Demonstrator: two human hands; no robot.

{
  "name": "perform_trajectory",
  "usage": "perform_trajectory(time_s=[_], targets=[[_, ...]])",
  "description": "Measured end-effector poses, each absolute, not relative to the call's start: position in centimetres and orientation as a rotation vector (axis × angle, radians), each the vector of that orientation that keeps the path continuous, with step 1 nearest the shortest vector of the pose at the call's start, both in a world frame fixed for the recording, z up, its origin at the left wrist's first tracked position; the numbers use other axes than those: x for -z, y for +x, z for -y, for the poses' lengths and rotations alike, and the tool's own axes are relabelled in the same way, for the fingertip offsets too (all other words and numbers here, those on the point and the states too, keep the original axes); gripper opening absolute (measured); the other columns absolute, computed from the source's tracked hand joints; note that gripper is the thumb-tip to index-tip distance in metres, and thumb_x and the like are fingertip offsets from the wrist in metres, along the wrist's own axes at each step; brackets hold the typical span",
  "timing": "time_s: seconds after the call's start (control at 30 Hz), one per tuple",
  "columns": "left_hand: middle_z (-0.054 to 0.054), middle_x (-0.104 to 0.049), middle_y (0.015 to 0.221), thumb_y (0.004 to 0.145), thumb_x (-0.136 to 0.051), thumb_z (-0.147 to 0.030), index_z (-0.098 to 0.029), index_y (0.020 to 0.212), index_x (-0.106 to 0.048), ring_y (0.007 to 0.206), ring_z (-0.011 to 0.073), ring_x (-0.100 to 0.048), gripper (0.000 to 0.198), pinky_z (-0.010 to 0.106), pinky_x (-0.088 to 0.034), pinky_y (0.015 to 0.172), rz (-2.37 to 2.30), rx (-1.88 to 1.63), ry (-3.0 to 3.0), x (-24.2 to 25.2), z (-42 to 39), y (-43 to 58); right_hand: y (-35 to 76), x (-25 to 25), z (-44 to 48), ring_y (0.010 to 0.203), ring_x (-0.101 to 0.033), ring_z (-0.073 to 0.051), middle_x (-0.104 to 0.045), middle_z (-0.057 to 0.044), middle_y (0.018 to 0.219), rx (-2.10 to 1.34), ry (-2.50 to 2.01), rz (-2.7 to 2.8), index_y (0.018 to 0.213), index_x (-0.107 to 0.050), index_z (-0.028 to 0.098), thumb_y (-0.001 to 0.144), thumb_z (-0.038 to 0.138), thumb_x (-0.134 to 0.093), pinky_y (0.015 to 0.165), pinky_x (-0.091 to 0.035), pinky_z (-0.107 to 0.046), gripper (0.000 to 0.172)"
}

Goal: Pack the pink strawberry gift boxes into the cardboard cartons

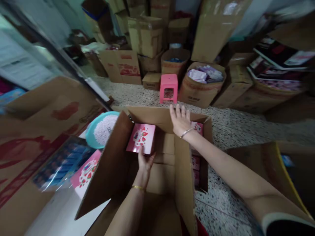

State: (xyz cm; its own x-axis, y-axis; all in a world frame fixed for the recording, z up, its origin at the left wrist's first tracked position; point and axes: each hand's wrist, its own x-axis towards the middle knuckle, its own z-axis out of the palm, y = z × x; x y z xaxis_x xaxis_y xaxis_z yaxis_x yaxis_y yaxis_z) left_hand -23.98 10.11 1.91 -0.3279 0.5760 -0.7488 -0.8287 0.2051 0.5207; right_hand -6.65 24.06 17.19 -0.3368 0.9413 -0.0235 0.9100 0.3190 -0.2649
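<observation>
An open cardboard box stands in front of me with its flaps up. In its far left corner is a pink and white box with strawberry prints. My left hand grips the near edge of that pink box, thumb on top and fingers at its side. My right hand lies with fingers spread on the carton's far edge near the right corner and holds nothing. More pink boxes show beyond the carton's right flap, partly hidden by it and my right arm.
A turquoise basin of white pellets, another pink box and blue packaged items lie to the left. A pink stool stands ahead on the speckled floor. Cartons, some filled with packets, line the back.
</observation>
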Motion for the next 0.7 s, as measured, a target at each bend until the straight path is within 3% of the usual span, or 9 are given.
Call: perform_trajectory(time_s=[0.1,0.17,0.27,0.37,0.43,0.53,0.63,0.7], targets=[[0.010,-0.064,0.108,0.092,-0.043,-0.058,-0.023,0.118,-0.055,0.105,0.0266,-0.061,0.046,0.038,-0.056,0.082,-1.221,-1.462,-0.150,-2.2,-9.3,-26.2,-8.0,-16.8,-23.5,0.145,-0.009,-0.042,-0.012,-0.021,0.159,-0.354,-1.618,2.499,0.155,-0.005,0.013,0.077,0.004,-0.048,0.116,-0.011,-0.058,0.090],[0.012,-0.062,0.111,0.088,-0.034,-0.071,-0.021,0.120,-0.055,0.113,0.0303,-0.057,0.063,0.038,-0.055,0.086,-1.291,-1.294,-0.119,-2.4,-9.4,-26.7,-8.8,-17.1,-23.7,0.146,-0.009,-0.041,-0.013,-0.022,0.159,-0.394,-1.595,2.494,0.155,-0.005,0.012,0.078,0.005,-0.048,0.117,-0.010,-0.056,0.088],[0.018,-0.048,0.136,0.083,-0.020,-0.080,-0.018,0.136,-0.043,0.134,0.0402,-0.037,0.085,0.053,-0.046,0.099,-1.387,-1.072,-0.171,-4.0,-10.0,-24.4,-8.1,-17.6,-24.2,0.146,-0.005,-0.041,-0.009,-0.022,0.159,-0.441,-1.654,2.468,0.155,-0.009,0.010,0.080,0.013,-0.054,0.118,-0.008,-0.055,0.087],[0.022,-0.026,0.153,0.086,-0.042,-0.069,-0.017,0.144,-0.034,0.142,0.0441,-0.019,0.078,0.063,-0.037,0.103,-1.462,-0.866,-0.098,-8.9,-9.4,-21.8,-6.5,-17.8,-24.4,0.146,0.001,-0.041,-0.005,-0.023,0.159,-0.484,-1.699,2.476,0.154,-0.015,0.009,0.083,0.025,-0.061,0.118,-0.006,-0.055,0.086],[0.023,-0.037,0.148,0.079,-0.069,-0.052,-0.017,0.137,-0.045,0.136,0.0419,-0.036,0.072,0.056,-0.042,0.102,-1.341,-0.821,0.148,-13.9,-7.3,-22.5,-6.4,-18.2,-24.0,0.146,0.005,-0.040,-0.002,-0.023,0.160,-0.449,-1.668,2.487,0.152,-0.022,0.007,0.084,0.030,-0.062,0.117,-0.004,-0.058,0.082],[0.016,-0.065,0.119,0.072,-0.080,-0.040,-0.015,0.121,-0.061,0.110,0.0311,-0.062,0.058,0.045,-0.046,0.101,-1.294,-1.131,0.599,-21.3,-1.5,-28.4,-9.1,-20.0,-21.9,0.146,0.008,-0.038,-0.003,-0.019,0.160,-0.359,-1.452,2.439,0.147,-0.036,0.007,0.086,0.033,-0.059,0.116,-0.004,-0.062,0.070],[0.008,-0.070,0.105,0.080,-0.069,-0.047,-0.021,0.109,-0.064,0.105,0.0263,-0.064,0.040,0.043,-0.047,0.100,-1.730,-1.793,0.609,-23.3,5.9,-37.8,-15.4,-22.8,-17.8,0.148,-0.007,-0.033,-0.020,-0.015,0.159,-0.525,-1.071,2.415,0.141,-0.046,0.013,0.090,0.038,-0.054,0.117,-0.016,-0.058,0.058],[0.007,-0.063,0.124,0.084,-0.062,-0.046,-0.026,0.111,-0.058,0.122,0.0257,-0.055,0.034,0.041,-0.042,0.106,-2.096,-1.852,0.217,-20.5,10.2,-43.8,-21.1,-24.2,-14.3,0.144,-0.026,-0.029,-0.035,-0.012,0.153,-0.743,-0.791,2.457,0.139,-0.048,0.016,0.091,0.039,-0.052,0.117,-0.026,-0.052,0.053]])
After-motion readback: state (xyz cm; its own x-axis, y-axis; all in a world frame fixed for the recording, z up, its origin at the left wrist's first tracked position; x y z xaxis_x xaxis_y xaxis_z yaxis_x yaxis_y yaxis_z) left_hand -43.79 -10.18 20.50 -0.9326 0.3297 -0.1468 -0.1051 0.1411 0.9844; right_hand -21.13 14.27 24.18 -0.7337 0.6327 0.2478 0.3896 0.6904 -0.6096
